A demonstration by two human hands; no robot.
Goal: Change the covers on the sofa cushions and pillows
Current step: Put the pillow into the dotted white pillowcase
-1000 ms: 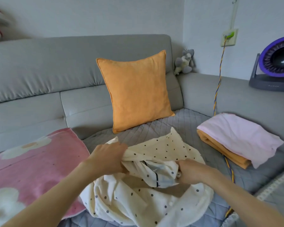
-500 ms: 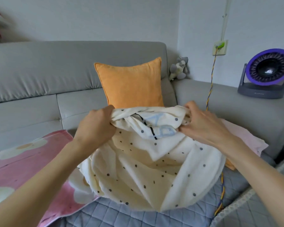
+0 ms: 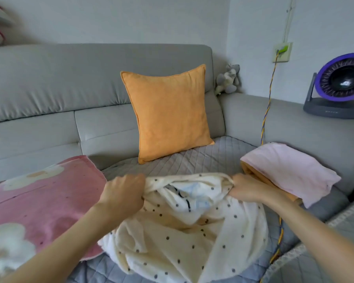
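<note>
— Head view, hands?
— Left hand [image 3: 124, 194] and right hand [image 3: 246, 187] both clenched on rim of dotted cream cover [image 3: 184, 240]; stretched apart.
— Cover's place?
— Low on quilted seat [image 3: 194, 162]; before orange pillow [image 3: 169, 113], beside pink cushion [image 3: 41, 203].

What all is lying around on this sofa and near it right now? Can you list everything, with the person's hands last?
sofa: one, grey, fills the view
quilted mat: one, grey, on the seat
square pillow: one, orange, upright against the backrest
dotted cover: one, cream with dark dots, bunched on the mat in front
flowered cushion: one, pink with white flowers, left on the seat
folded cloths: two, pink on top of orange, right on the seat
soft toy: one, grey, in the sofa corner
fan: one, purple and dark grey, on the right armrest
cable: one, yellow and blue, hangs from the wall socket
left hand: one, fingers grip the cover's edge
right hand: one, fingers grip the cover's edge
</note>
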